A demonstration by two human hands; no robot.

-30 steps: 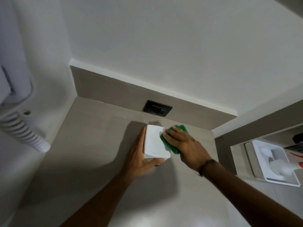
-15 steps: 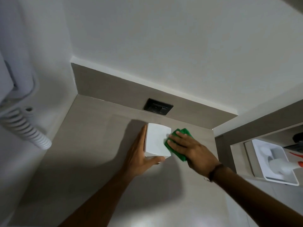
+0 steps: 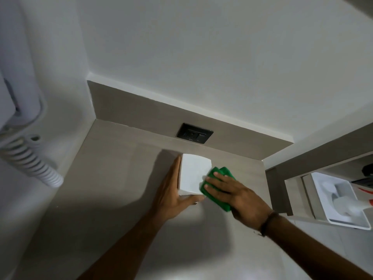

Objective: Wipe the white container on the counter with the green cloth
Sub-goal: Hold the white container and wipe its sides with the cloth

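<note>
A white box-shaped container (image 3: 192,174) stands on the beige counter (image 3: 105,199) near the back wall. My left hand (image 3: 171,193) holds it from the left, palm flat on its side and thumb under its near edge. My right hand (image 3: 236,195) presses a folded green cloth (image 3: 217,196) against the container's right side, fingers spread over the cloth. Most of the cloth is hidden under my hand.
A black power socket (image 3: 194,134) sits in the backsplash just behind the container. A white wall unit with a coiled cord (image 3: 30,164) hangs at the left. A white tray (image 3: 341,201) holding a white object lies on a lower surface at the right.
My right hand has slid the green cloth off the container's top, down along its right side and towards me. My left hand has kept its hold on the container.
</note>
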